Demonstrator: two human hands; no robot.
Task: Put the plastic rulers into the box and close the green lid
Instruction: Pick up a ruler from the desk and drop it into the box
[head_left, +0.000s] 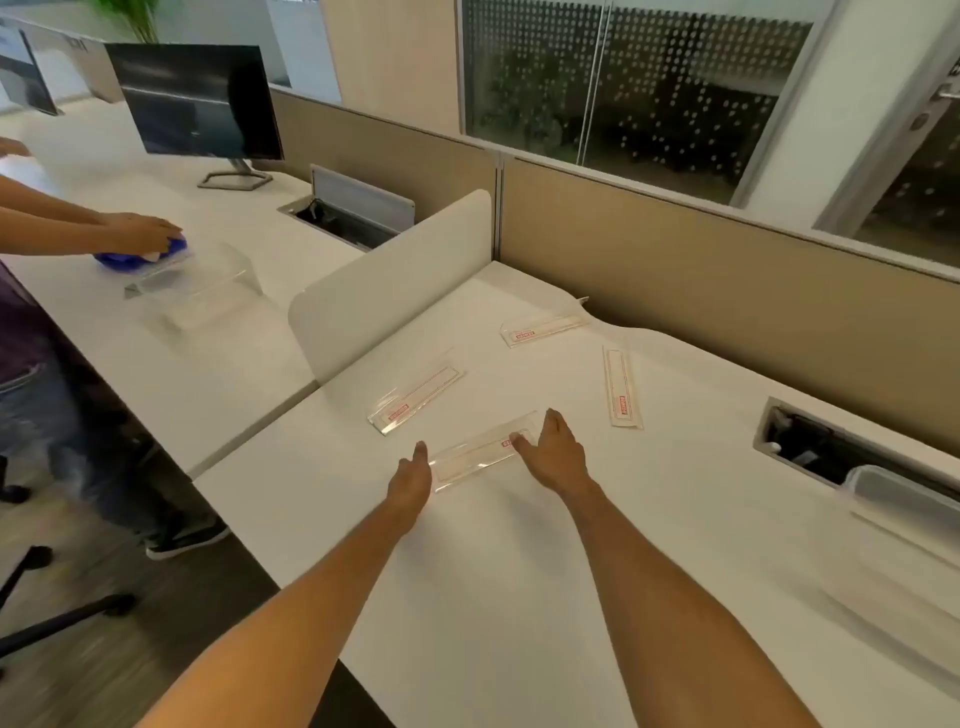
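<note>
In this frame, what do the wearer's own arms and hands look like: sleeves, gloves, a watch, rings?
Both forearms are bare right up to the bottom edge of the picture, with no sleeve showing. The left hand and the right hand wear no gloves. No watch, band or ring shows on either wrist or on the fingers in view.

An open-plan office: white desks (519, 597) butt against tan partition panels (701, 291), with a curved white divider (395, 280) between workstations. A dark monitor (197, 98) stands at left. Dotted glass walls (649, 88) run behind; grey wood-look flooring (130, 665) shows below.
</note>
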